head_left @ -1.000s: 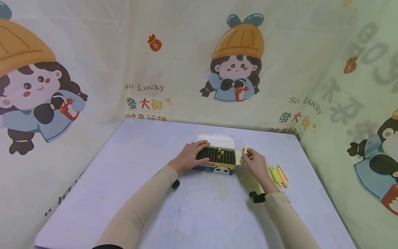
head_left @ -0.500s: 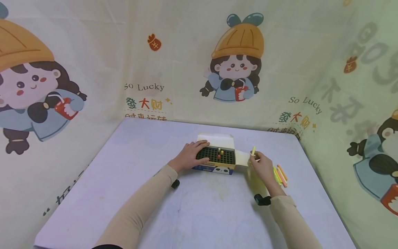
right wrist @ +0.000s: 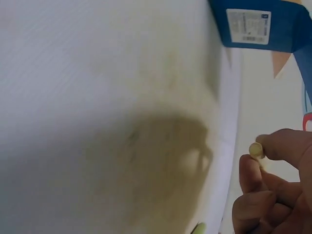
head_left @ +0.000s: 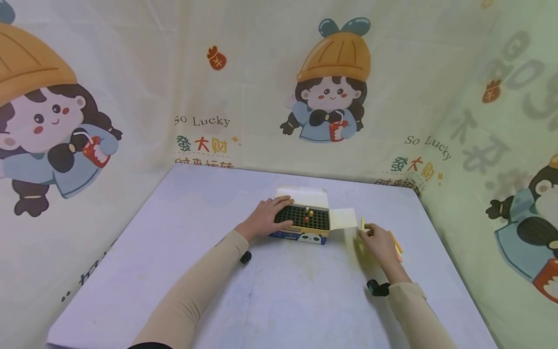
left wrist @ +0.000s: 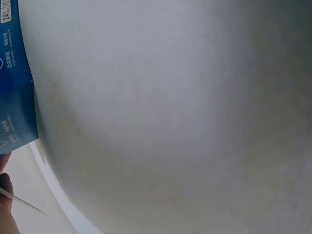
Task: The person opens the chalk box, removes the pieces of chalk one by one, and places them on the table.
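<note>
In the head view, a blue and yellow chalk box (head_left: 311,238) with a panda print stands mid-table, its black holed insert (head_left: 296,216) uppermost. Three short chalk ends, white, orange and red, stick up from the holes. My left hand (head_left: 266,218) holds the box's left end, thumb toward the front edge and fingers toward the back. Right of the box, my right hand (head_left: 380,242) pinches a pale yellow chalk stick (head_left: 363,224) upright between thumb and fingertips. The stick's round end (right wrist: 256,149) faces the right wrist camera.
The box's white lid (head_left: 302,195) is folded back, and a white side flap (head_left: 343,218) extends right. Loose orange chalk (head_left: 397,242) lies beyond my right hand, which partly covers the pile. A printed cloth (head_left: 261,87) hangs behind the white table (head_left: 279,300).
My right hand has moved right and toward me with the yellow chalk stick, away from the box flap and over the loose chalk pile. The left hand and box stay put.
</note>
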Motion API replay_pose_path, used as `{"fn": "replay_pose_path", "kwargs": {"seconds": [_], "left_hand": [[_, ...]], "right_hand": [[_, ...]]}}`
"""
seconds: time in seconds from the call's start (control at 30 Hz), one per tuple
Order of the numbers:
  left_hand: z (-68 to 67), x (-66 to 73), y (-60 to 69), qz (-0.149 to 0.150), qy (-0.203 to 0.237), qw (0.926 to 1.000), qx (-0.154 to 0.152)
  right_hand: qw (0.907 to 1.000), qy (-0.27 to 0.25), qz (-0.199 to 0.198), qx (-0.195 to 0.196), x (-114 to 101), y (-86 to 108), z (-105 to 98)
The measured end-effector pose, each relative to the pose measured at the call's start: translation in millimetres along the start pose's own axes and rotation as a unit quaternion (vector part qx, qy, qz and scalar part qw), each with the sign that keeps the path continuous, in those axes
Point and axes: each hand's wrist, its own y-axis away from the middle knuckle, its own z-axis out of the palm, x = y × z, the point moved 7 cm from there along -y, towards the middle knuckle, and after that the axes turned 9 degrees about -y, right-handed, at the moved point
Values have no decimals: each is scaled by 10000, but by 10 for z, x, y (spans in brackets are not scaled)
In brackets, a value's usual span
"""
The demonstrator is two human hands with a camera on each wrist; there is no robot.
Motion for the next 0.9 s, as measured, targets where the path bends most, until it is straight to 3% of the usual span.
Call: {"fn": "replay_pose_path", "kwargs": {"seconds": [0.5, 0.9], "left_hand": [[-45, 30, 38, 51, 125, 9999, -7], [-37, 28, 6, 65, 15, 9999, -96]], "right_hand": [[9954, 594, 748, -3, 312, 109, -67], [9937, 664, 884, 176, 458, 127, -135]]}}
